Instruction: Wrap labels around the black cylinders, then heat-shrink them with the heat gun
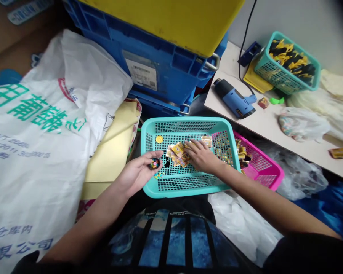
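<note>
In my left hand [137, 173] is a small round black cup [154, 164] filled with tiny coloured beads, held between thumb and fingers over the left side of a turquoise basket [188, 190]. My right hand [201, 154] lies palm down on a pile of small yellow printed packets [177, 154] in that basket; its fingers are spread and slightly bent, and whatever lies under the fingertips is hidden. Loose coloured beads [159, 175], a yellow round disc [159, 139] and little black pieces [167, 163] also lie in the basket.
A pink basket [270, 177] with yellow pieces sits partly under the turquoise one. Blue crates [165, 61] stand ahead, a white sack [45, 160] at left. On the right-hand table are a blue heat gun [236, 99] and a basket [288, 85] of black-and-yellow items.
</note>
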`<control>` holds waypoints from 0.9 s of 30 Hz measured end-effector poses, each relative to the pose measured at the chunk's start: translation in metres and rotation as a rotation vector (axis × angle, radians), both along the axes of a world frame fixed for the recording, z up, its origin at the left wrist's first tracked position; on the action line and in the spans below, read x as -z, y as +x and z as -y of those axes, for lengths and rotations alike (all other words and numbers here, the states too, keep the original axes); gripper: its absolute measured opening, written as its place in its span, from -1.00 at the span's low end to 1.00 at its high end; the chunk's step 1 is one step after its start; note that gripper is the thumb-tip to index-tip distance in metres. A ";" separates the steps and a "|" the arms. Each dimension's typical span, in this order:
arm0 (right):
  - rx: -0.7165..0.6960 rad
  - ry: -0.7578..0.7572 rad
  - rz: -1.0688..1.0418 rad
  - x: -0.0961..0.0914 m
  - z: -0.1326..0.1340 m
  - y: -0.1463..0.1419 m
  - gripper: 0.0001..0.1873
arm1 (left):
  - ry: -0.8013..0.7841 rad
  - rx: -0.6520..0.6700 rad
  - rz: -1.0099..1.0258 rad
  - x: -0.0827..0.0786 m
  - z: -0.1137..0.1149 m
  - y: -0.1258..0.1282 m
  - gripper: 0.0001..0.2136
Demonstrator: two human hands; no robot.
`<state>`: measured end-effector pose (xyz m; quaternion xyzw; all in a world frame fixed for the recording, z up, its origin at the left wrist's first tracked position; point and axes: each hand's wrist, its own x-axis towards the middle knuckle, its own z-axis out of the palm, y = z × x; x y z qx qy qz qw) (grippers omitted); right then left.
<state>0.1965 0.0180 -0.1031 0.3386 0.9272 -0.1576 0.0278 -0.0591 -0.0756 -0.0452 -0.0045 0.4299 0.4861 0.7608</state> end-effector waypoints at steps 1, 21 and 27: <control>0.010 0.004 -0.013 -0.005 0.003 -0.004 -0.58 | 0.010 0.002 0.006 0.001 0.000 0.000 -0.78; 0.256 -0.325 -0.356 -0.004 -0.028 -0.117 -0.78 | 0.346 0.035 -0.117 -0.013 0.012 0.005 -0.79; 0.574 -1.020 -1.060 -0.066 0.027 -0.081 -0.74 | 0.433 0.031 -0.221 -0.004 0.009 0.013 -0.82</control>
